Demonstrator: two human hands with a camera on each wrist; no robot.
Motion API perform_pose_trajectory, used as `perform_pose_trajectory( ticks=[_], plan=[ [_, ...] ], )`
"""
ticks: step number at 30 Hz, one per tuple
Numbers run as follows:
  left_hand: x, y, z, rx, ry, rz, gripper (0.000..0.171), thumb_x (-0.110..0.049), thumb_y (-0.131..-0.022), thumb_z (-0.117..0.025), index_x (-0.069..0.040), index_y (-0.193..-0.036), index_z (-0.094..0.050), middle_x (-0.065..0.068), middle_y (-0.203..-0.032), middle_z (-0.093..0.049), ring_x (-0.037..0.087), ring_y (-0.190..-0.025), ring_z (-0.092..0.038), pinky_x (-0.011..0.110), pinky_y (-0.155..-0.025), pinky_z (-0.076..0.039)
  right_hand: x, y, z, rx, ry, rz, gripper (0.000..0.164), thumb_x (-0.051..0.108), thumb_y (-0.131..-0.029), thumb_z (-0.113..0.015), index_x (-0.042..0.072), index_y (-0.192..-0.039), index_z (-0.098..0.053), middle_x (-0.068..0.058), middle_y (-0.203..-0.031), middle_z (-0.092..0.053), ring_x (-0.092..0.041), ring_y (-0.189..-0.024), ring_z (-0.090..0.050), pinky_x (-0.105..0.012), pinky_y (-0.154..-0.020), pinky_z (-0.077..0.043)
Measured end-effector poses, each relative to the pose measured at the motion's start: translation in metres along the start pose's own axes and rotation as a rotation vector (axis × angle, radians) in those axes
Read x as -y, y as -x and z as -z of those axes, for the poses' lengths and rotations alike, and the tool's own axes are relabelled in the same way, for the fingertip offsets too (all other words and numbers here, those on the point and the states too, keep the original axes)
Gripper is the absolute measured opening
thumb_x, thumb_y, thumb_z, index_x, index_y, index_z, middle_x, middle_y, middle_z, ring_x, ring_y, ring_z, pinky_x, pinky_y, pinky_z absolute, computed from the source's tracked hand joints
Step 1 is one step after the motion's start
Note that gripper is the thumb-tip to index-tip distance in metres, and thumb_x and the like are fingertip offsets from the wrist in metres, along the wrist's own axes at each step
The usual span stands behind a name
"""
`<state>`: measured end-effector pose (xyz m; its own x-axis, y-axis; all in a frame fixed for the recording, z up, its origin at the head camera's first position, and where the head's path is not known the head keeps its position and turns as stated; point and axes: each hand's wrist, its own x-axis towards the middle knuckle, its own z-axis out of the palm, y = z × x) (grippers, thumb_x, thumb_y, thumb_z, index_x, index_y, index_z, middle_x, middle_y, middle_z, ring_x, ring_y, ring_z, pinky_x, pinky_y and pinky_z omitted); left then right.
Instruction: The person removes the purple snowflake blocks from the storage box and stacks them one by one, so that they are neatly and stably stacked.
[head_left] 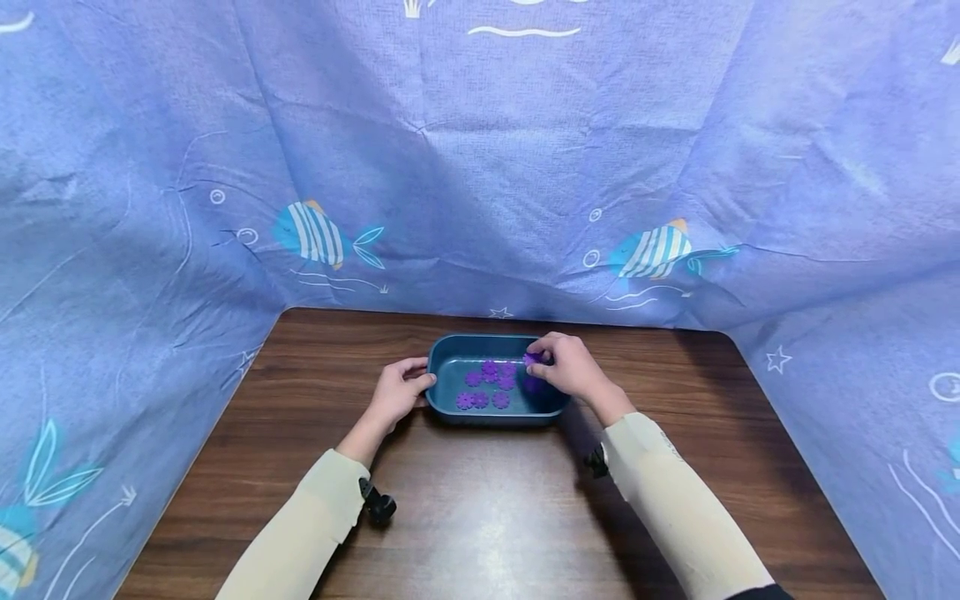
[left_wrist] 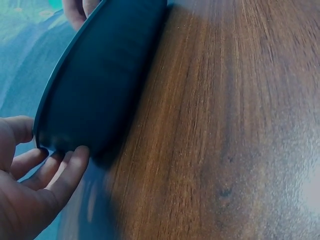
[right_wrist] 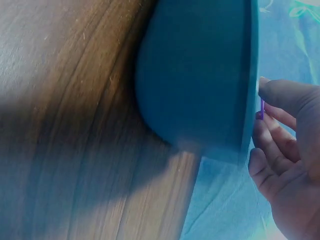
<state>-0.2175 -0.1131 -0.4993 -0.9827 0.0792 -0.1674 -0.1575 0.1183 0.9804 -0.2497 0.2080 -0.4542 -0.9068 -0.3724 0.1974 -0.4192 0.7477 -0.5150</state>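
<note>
Gripping the left end of a dark blue tub, the left hand has its thumb at the rim. The right hand pinches one purple toothed disc at the tub's right end. More purple discs lie scattered inside. The tub is on a brown wooden table, before a blue fish-print cloth.

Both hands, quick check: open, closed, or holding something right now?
Left hand: closed, gripping one end of the blue container.
Right hand: closed, pinching a purple disc.
</note>
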Motion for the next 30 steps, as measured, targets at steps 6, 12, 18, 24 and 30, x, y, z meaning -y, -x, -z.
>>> perform_pose_trajectory(
  ticks=[6,12,18,24,30],
  plan=[
    [0.0,0.0,0.001,-0.006,0.0,0.013,0.044,-0.006,-0.098,-0.067,0.003,-0.141,-0.057,0.027,-0.129,-0.063,0.035,-0.108,-0.069,0.039,-0.076,-0.065,-0.01,0.007,0.007,-0.034,-0.017,-0.022,0.025,0.013,-0.084,-0.084,0.006,-0.108,-0.078,-0.006,-0.096,-0.069,-0.024,-0.085,-0.063,-0.034,-0.074,-0.052],
    [-0.001,0.0,0.0,-0.003,-0.008,0.01,0.044,-0.007,-0.099,-0.067,0.003,-0.141,-0.057,0.027,-0.128,-0.063,0.035,-0.107,-0.069,0.038,-0.076,-0.065,-0.021,0.017,0.015,-0.045,-0.05,-0.052,0.03,0.013,-0.085,-0.082,0.004,-0.113,-0.076,-0.008,-0.102,-0.071,-0.023,-0.087,-0.068,-0.036,-0.076,-0.058],
    [0.0,0.0,0.0,-0.003,-0.011,0.02,0.045,-0.008,-0.099,-0.067,0.003,-0.142,-0.057,0.027,-0.13,-0.063,0.033,-0.108,-0.068,0.037,-0.075,-0.065,-0.036,0.028,0.023,-0.08,-0.037,-0.045,0.03,0.012,-0.084,-0.081,0.002,-0.111,-0.076,-0.01,-0.101,-0.071,-0.023,-0.086,-0.068,-0.037,-0.076,-0.057],
    [0.001,0.0,0.0,-0.003,0.004,0.022,0.044,-0.006,-0.099,-0.066,0.003,-0.141,-0.057,0.027,-0.131,-0.062,0.035,-0.109,-0.068,0.037,-0.075,-0.065,-0.05,0.042,0.028,-0.106,0.003,-0.059,0.025,0.012,-0.083,-0.081,0.005,-0.106,-0.077,-0.009,-0.098,-0.071,-0.024,-0.086,-0.066,-0.038,-0.075,-0.054],
    [0.002,-0.001,0.0,-0.001,0.003,0.016,0.045,-0.007,-0.098,-0.067,0.002,-0.141,-0.058,0.027,-0.13,-0.062,0.035,-0.11,-0.068,0.036,-0.075,-0.065,-0.065,0.056,0.032,-0.09,0.019,-0.102,0.026,0.011,-0.084,-0.081,0.003,-0.107,-0.075,-0.01,-0.1,-0.071,-0.025,-0.087,-0.068,-0.04,-0.077,-0.055]
  ],
)
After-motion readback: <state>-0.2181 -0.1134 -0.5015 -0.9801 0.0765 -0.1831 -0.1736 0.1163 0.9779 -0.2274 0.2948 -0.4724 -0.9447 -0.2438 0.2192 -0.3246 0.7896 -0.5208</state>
